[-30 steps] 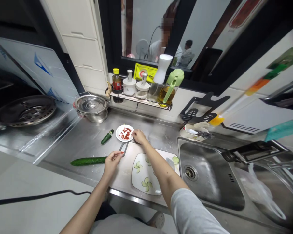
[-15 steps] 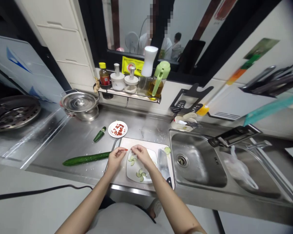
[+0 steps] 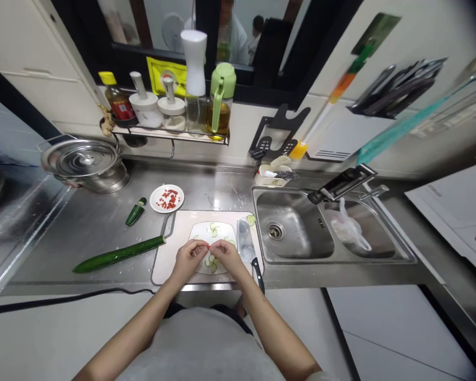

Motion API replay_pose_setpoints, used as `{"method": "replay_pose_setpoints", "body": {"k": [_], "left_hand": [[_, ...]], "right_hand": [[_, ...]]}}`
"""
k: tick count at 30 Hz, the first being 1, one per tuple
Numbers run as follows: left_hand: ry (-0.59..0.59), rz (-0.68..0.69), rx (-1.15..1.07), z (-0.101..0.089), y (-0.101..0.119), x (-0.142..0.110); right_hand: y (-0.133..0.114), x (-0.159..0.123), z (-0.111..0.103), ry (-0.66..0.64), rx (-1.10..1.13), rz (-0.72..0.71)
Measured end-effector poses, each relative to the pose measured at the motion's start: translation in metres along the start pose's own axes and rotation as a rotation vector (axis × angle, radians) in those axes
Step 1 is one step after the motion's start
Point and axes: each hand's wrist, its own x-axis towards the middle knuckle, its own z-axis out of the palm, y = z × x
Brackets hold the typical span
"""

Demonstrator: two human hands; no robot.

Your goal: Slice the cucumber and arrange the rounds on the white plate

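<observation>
My left hand [image 3: 189,257] and my right hand [image 3: 226,254] meet over a white square plate [image 3: 213,230] with cucumber-slice flowers on it. Both hands pinch a tiny red piece between their fingertips. The plate lies on a white cutting board [image 3: 167,256]. A kitchen knife [image 3: 246,247] rests on the board just right of my right hand. A small round dish of red pieces [image 3: 167,198] stands behind the board. A long cucumber [image 3: 118,254] lies to the left of the board, with a cut cucumber end [image 3: 135,211] farther back.
A steel pot with lid [image 3: 84,163] stands at the back left. A shelf [image 3: 170,132] holds bottles and jars against the wall. The sink [image 3: 297,233] is to the right, with a plastic bag [image 3: 347,228] in the second basin. A black cable [image 3: 63,300] runs along the front.
My right hand came back from the dish of red pieces to the plate. My left hand left the board's handle and joined it. The view tilted down and shifted right.
</observation>
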Motion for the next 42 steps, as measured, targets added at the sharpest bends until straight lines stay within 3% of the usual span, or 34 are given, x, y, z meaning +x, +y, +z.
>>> {"method": "replay_pose_setpoints", "body": {"k": [4, 8, 16, 27, 42], "left_hand": [[0.035, -0.027, 0.008, -0.005, -0.003, 0.018], [0.098, 0.018, 0.154, -0.010, -0.006, 0.045], [0.022, 0.004, 0.633, 0.003, -0.004, 0.074], [-0.053, -0.168, 0.830, 0.023, -0.008, 0.077], [-0.082, -0.180, 0.883, 0.033, -0.017, 0.083]], "right_hand": [[-0.004, 0.025, -0.020, 0.055, -0.199, -0.124], [-0.008, 0.053, -0.035, 0.120, -0.505, -0.130], [-0.006, 0.072, -0.029, 0.090, -0.887, -0.125], [-0.013, 0.076, -0.024, 0.022, -1.103, -0.061], [-0.012, 0.081, -0.019, 0.014, -1.246, -0.038]]}}
